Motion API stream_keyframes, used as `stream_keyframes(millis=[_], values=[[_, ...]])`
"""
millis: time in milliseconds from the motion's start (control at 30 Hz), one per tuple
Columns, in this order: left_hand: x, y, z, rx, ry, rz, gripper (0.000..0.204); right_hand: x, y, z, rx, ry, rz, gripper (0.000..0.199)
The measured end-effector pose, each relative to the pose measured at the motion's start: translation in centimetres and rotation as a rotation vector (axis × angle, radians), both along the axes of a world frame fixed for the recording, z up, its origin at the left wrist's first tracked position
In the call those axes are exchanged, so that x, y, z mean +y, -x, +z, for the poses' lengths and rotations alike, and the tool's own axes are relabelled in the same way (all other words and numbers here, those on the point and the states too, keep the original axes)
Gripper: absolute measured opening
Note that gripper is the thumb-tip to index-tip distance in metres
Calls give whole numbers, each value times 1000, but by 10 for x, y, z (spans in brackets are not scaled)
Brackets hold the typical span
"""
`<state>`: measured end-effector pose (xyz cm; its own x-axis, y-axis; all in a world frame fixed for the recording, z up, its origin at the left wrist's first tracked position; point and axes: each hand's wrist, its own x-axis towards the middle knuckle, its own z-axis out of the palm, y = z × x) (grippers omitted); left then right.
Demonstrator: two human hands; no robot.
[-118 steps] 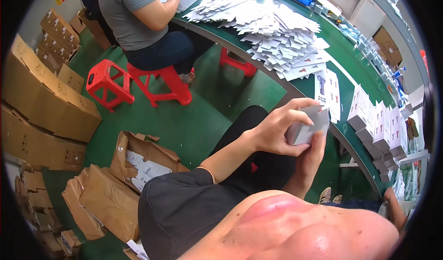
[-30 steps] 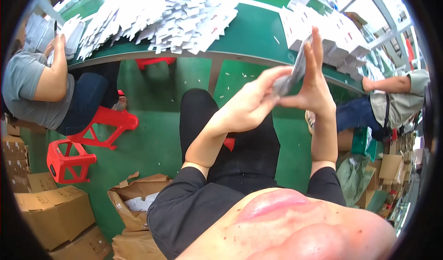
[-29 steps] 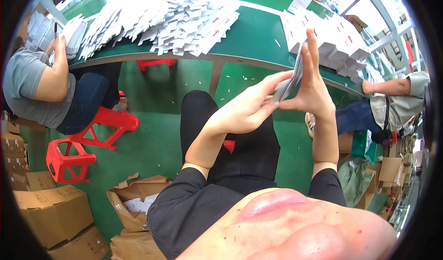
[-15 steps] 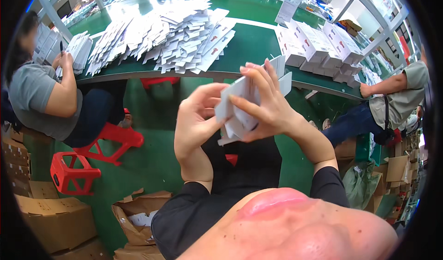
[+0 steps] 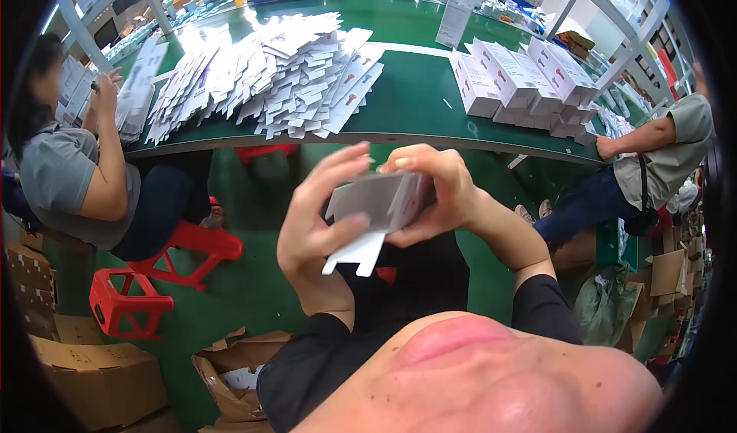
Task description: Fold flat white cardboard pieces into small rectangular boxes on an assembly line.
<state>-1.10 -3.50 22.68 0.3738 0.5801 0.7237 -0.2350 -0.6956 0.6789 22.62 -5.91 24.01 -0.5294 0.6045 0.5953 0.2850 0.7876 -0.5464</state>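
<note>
Head view, taken left to right: at the far left a seated co-worker in a grey shirt [image 5: 65,183] is being shown beside a red plastic stool [image 5: 123,302], with brown cardboard boxes [image 5: 100,379] being kept in the lower left corner. In the middle of the frame a small white folding carton [image 5: 380,203] is being held up above the lap, well short of the green worktable [image 5: 414,99]. It is being gripped by the left hand [image 5: 315,222], thumb on its near face and fingers curled over its top edge, while the right hand [image 5: 437,195] is being wrapped round its right end, fingertips pinching the upper rim. A loose flap is hanging from the carton's lower edge. That flap is judged likely to be creased or torn if it is being forced in crooked, and the thin board could be crushed by too tight a pinch. Above, flat white carton blanks [image 5: 269,72] are being piled on the table; finished white boxes [image 5: 522,84] are being stacked at upper right, beside another seated person [image 5: 652,164].
</note>
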Motion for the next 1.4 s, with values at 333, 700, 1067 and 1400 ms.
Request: stream_keyframes(millis=[333, 700, 1067, 1400], values=[[-5, -36, -22, -192, -329, 432, 97, -14, 27, 27, 199, 309, -84, 80], [-5, -71, -8, -498, 498, -224, 66, -17, 32, 29, 255, -282, -321, 52], [3, -71, -25, -458, 98, -28, 37, -18, 36, 30, 174, -251, -191, 49], [-6, -71, -12, -457, -115, 12, 20, -19, 36, 22, 276, -71, -280, 46]])
